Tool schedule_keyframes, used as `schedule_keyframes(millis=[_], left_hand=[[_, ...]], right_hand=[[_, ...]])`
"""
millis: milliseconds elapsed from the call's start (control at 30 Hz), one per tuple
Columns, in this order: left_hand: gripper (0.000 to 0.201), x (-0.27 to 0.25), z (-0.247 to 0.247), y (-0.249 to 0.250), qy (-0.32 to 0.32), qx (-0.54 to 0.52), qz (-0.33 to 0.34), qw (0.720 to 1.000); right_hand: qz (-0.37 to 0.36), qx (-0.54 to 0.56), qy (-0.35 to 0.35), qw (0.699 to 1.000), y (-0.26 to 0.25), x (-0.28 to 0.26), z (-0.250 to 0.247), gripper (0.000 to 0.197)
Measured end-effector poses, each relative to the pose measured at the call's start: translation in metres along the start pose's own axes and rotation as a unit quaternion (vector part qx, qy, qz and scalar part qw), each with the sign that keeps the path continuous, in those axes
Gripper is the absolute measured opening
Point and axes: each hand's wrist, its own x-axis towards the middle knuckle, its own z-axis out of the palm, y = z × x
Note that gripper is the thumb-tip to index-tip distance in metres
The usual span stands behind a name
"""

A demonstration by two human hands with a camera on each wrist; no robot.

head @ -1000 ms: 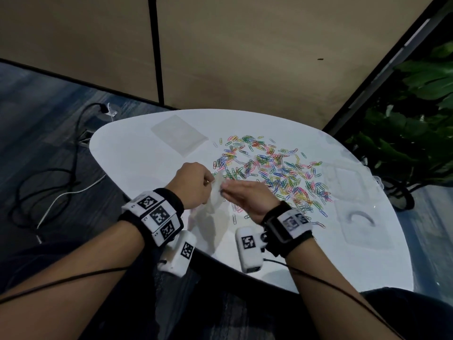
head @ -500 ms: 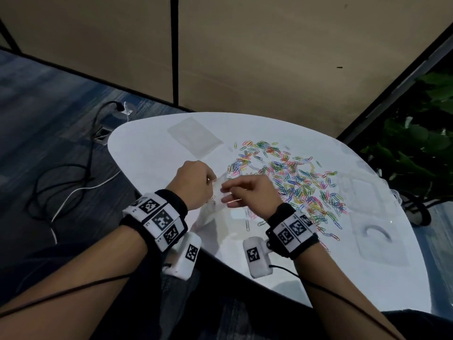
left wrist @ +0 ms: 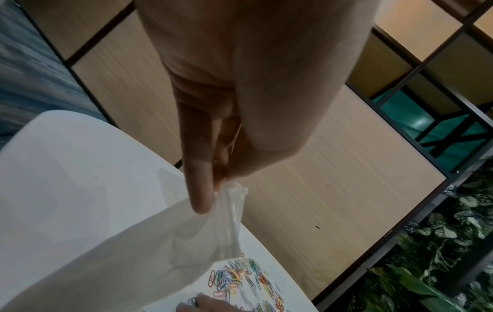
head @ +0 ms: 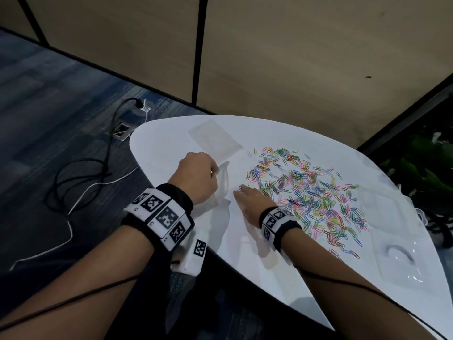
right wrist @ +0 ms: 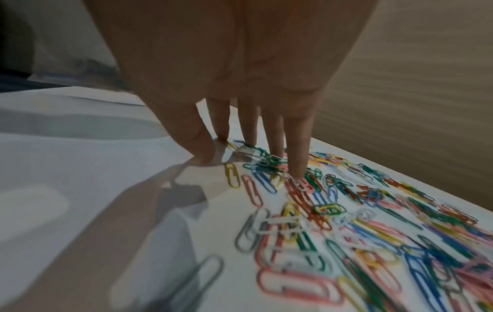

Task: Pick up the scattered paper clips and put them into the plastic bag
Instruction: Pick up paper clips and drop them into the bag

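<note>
Across the white table (head: pixel 171 143) the coloured paper clips (head: pixel 308 195) lie in one wide scatter, so nearly all of the gathering looks left to do. At its near-left edge the plastic bag (head: pixel 221 185) hangs pinched at the rim by the left hand (head: pixel 196 177), with no clips visible inside. Beside it, the right hand (head: pixel 252 202) has straight, spread fingers (right wrist: pixel 296 147) touching the nearest clips, gripping nothing.

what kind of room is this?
Likely an office: a white table against tan partition panels, blue carpet with a floor socket, a plant beside it.
</note>
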Motion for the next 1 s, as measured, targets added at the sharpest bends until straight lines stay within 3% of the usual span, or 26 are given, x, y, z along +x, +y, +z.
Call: schedule_keyframes(millis=[133,300,367,467,533,633,667,733,767,800,900,967,1000], left_hand=[[0.033,-0.001,0.006,0.005,-0.023,0.010,0.006,1.000],[0.031,-0.004,0.016,0.007,-0.055,0.026,0.008,0.998],[0.032,-0.003,0.018,0.007,-0.061,0.030,0.008,0.998],[0.032,-0.001,0.019,0.009,-0.060,0.029,0.009,0.998],[0.031,0.000,0.020,0.011,-0.058,0.027,0.009,0.998],[0.031,0.002,0.023,0.013,-0.061,0.027,0.008,0.998],[0.031,0.003,0.023,0.014,-0.062,0.027,0.007,0.998],[0.031,0.003,0.024,0.014,-0.064,0.027,0.005,0.998],[0.031,0.003,0.024,0.014,-0.063,0.026,0.003,0.998],[0.031,0.002,0.024,0.015,-0.062,0.024,0.002,0.998],[0.032,-0.001,0.026,0.018,-0.062,0.009,-0.001,0.998],[0.032,-0.003,0.027,0.021,-0.057,-0.002,0.000,0.998],[0.031,-0.004,0.029,0.022,-0.055,-0.010,0.002,0.998]], right_hand=[[0.046,-0.068,0.037,0.996,0.012,-0.012,0.014,0.056],[0.041,0.053,0.095,0.993,0.029,-0.015,0.010,0.021],[0.051,0.066,0.094,0.992,0.031,-0.015,0.004,0.017],[0.136,0.145,0.111,0.974,0.038,-0.016,-0.001,0.020],[0.225,0.267,0.156,0.924,0.045,-0.021,-0.007,0.013],[0.313,0.466,0.186,0.807,0.054,-0.035,-0.019,0.008],[0.311,0.558,0.187,0.746,0.054,-0.041,-0.026,0.009],[0.267,0.741,0.190,0.587,0.045,-0.055,-0.042,0.011],[0.241,0.794,0.185,0.526,0.040,-0.060,-0.049,0.013],[0.219,0.829,0.174,0.484,0.033,-0.066,-0.058,0.016],[0.155,0.891,0.130,0.407,0.009,-0.075,-0.077,0.021],[0.130,0.906,0.103,0.390,-0.009,-0.077,-0.084,0.021],[0.130,0.902,0.096,0.399,-0.017,-0.076,-0.085,0.021]])
